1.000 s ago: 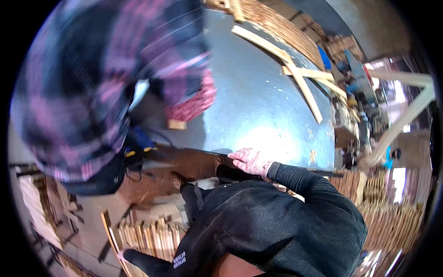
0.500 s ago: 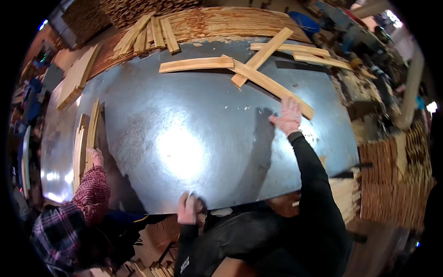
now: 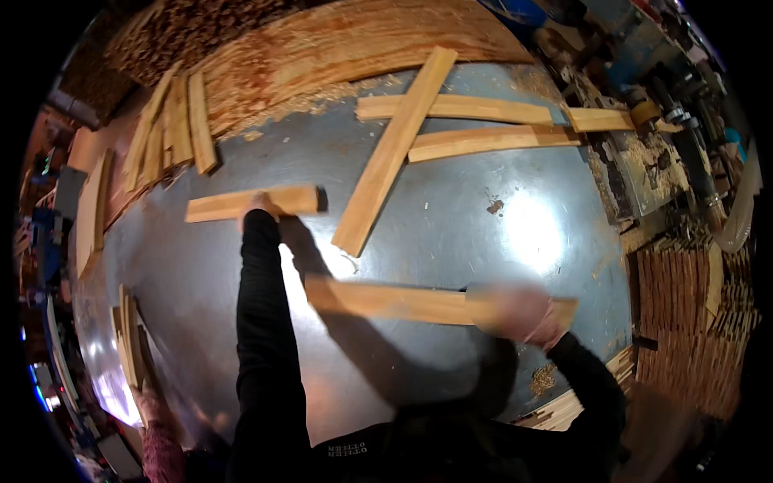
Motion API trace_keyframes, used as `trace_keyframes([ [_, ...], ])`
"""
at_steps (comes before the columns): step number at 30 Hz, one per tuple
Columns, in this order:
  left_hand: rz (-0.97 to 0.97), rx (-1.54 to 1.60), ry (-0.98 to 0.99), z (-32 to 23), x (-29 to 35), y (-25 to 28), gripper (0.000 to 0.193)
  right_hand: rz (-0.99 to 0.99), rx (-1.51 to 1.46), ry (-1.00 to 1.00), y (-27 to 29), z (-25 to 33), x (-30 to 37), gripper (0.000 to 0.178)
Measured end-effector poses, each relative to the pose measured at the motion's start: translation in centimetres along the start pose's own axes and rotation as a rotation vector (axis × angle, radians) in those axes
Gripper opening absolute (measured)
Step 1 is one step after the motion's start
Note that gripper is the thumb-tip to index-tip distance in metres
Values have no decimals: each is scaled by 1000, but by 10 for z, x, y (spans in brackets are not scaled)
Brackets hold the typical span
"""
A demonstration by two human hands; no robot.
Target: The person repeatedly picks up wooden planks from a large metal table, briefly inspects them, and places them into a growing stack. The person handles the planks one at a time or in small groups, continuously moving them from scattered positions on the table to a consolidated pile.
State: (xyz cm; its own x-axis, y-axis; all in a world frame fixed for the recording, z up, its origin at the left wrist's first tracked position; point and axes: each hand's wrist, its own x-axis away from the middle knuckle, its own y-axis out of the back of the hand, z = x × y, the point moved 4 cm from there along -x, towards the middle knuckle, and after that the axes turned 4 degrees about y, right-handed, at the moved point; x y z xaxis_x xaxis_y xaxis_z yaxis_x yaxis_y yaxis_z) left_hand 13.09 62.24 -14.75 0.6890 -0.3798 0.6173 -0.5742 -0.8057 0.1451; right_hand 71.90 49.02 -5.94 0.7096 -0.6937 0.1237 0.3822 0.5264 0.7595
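My left hand reaches far across the metal table and grips a shorter wooden board near its middle. Nearer to me, a longer wooden board lies crosswise. My right hand is closed over the right part of it, smeared by motion, and its fingers are partly hidden. Between and beyond my hands, a slanting board crosses over a lighter board. Just in front of that one lies another board.
At the left edge a co-worker's hand touches narrow wooden strips. Several boards lean at the far left, beside a large rough wood sheet. Machinery with a board entering it stands at the right, above stacked wood.
My left hand has gone from the near edge out to the shorter board at the far left. The longer board has come nearer to me with my right hand. The whole view has shifted.
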Motion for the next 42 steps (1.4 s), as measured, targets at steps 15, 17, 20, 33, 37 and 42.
trace_keyframes([
  [15, 576, -532, -436, -15, 79, -89, 69, -272, 604, 47, 101, -70, -152, 81],
  [17, 444, -859, -767, -3, 75, -85, 69, -221, 428, -149, 67, -65, -122, 77],
  [20, 243, -1164, -665, 13, 128, -102, 74, -398, -207, -413, 31, -79, -66, 77],
  [33, 108, -1357, -666, 49, 185, -32, 86, -67, 636, -395, 199, -99, -246, 97],
  [37, -44, -1333, -585, 86, 216, 79, 89, 117, 843, -139, 157, -56, -257, 102],
  [42, -267, -1267, -544, 168, 229, 229, 97, 286, 800, 74, 80, 27, -240, 98],
])
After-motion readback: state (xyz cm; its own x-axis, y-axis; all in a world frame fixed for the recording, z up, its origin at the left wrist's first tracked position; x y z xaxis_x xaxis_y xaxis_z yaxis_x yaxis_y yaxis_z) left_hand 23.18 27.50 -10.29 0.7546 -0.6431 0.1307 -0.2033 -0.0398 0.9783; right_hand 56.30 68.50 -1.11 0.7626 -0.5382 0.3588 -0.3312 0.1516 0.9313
